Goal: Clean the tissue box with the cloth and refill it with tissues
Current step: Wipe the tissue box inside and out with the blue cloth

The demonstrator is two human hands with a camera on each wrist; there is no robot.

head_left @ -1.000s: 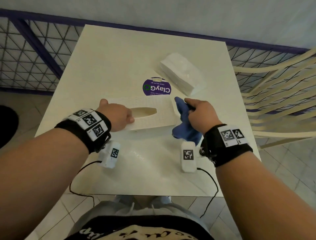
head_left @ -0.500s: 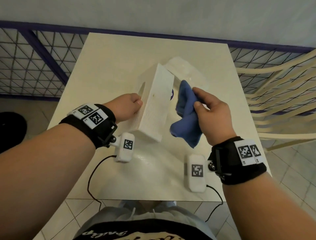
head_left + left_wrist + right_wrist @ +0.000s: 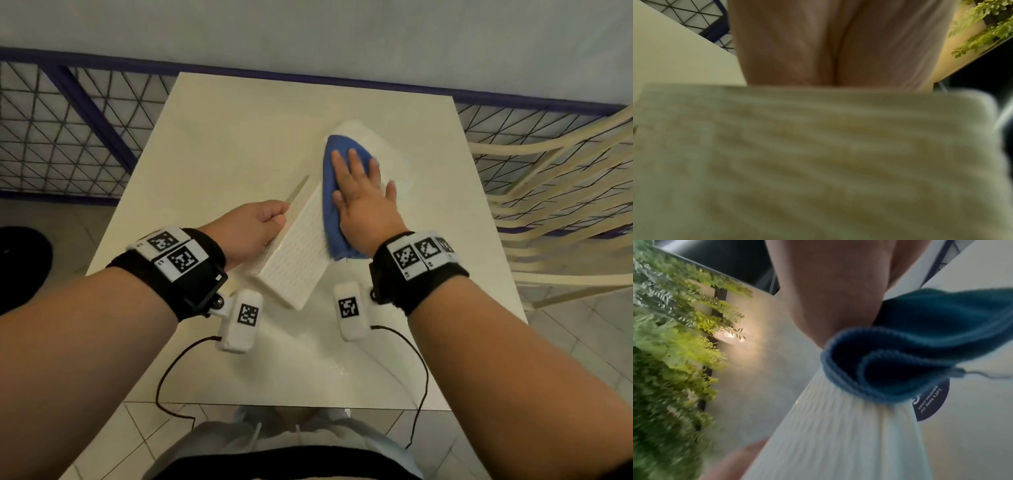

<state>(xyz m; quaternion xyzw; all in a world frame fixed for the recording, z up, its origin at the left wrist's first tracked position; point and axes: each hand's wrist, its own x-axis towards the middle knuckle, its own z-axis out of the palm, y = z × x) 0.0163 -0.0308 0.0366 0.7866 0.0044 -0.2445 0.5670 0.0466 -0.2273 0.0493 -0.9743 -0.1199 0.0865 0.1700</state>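
The white ribbed tissue box (image 3: 294, 253) is lifted off the table and tilted on its side, one long face turned up. My left hand (image 3: 255, 226) grips its left edge, fingers curled around it. My right hand (image 3: 359, 192) lies flat, fingers straight, and presses the blue cloth (image 3: 334, 171) against the box's right face. In the right wrist view the folded blue cloth (image 3: 910, 356) sits on the white box (image 3: 838, 434). The left wrist view is filled by the blurred box (image 3: 818, 162). A white pack of tissues (image 3: 383, 144) lies behind the cloth, mostly hidden.
The white table (image 3: 222, 144) backs onto a purple-framed wire fence (image 3: 68, 113). A cream slatted chair (image 3: 555, 192) stands at the right. A round purple sticker (image 3: 931, 402) on the tabletop shows only in the right wrist view.
My left hand lifted the box from lying flat and tipped it on its side. My right hand went from pinching the cloth to pressing it flat on the box, farther from me.
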